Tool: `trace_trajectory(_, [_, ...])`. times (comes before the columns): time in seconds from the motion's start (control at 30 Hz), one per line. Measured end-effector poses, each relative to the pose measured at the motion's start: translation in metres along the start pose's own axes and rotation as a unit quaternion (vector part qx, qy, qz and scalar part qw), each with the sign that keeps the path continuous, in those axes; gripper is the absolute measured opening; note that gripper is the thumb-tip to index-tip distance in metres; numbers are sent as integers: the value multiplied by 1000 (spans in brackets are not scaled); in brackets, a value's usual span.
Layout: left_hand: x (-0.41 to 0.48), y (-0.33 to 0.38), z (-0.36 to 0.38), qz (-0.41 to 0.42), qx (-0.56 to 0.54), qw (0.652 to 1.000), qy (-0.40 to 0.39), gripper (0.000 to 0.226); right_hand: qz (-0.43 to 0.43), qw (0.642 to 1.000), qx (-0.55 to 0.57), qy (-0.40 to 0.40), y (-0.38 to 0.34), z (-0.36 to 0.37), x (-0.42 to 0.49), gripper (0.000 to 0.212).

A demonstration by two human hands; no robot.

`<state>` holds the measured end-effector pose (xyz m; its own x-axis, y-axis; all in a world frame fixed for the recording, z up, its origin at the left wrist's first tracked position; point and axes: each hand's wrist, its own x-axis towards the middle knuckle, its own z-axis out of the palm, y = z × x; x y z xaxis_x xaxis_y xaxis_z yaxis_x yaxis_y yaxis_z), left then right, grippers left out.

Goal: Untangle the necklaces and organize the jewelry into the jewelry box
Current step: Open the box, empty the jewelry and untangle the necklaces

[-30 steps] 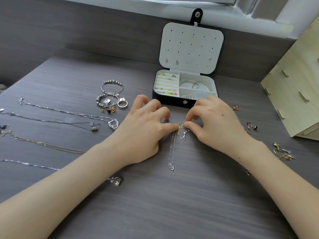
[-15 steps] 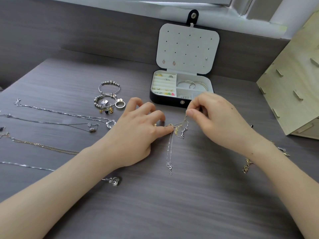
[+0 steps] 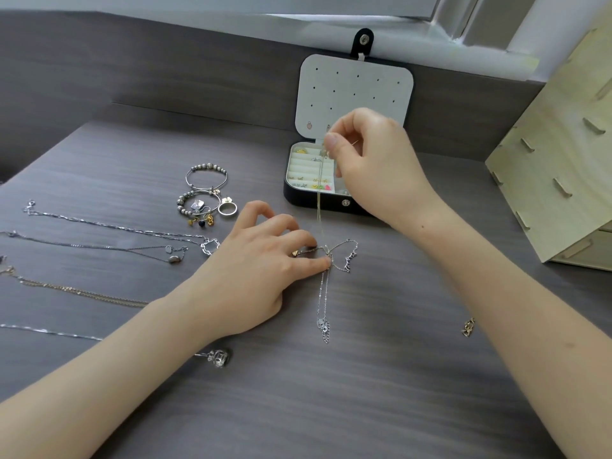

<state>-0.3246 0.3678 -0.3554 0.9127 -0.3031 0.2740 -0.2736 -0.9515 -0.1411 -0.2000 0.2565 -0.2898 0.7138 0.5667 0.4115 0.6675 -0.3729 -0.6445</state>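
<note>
"Grey wood-grain laminate tabletop (image 3: 364,392), matt finish. Surround?"

"Matching grey back panel (image 3: 165,71), with a white window frame (image 3: 463,28) above it. Pale plywood slotted box (image 3: 563,160) at the right edge."

"Item one?"

"Black oblong jewellery box (image 3: 318,203), standing centre back on the table. Its snap-tab lid is upright against the panel. White padded lining, ring rolls on the left, small coloured pieces inside."

"Item two, the tangle?"

"Knot of fine silver chains (image 3: 344,260), on the table in front of the jewellery box, one tail trailing toward the viewer. Left hand (image 3: 261,270) pins it, thumb tip and forefinger pinched at the knot, the other fingers arched and apart."

"Right hand?"

"Right hand (image 3: 374,160) is raised in front of the jewellery box. Thumb and forefinger pinch a thin gold chain (image 3: 319,210), which runs taut down to the knot. The other fingers are curled in."

"Sundries?"

"On the left, several slender necklaces laid out straight (image 3: 99,223). Two beaded silver wire bangles (image 3: 206,180), with a plain silver ring (image 3: 227,208) just beside them. Faceted clear pendant (image 3: 219,357) near the left forearm. Small gold charm (image 3: 468,327) by the right forearm."
</note>
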Motion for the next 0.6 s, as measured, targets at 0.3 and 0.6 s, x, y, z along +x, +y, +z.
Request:
trace_trajectory(0.3, [-6, 4, 0, 1, -3, 1000, -3, 65, 7, 990, -115, -85, 18, 22, -17, 11])
trace_trajectory(0.6, [-10, 3, 0, 8, -9, 1000, 2, 65, -1, 978, -148, -144, 31, -3, -52, 9])
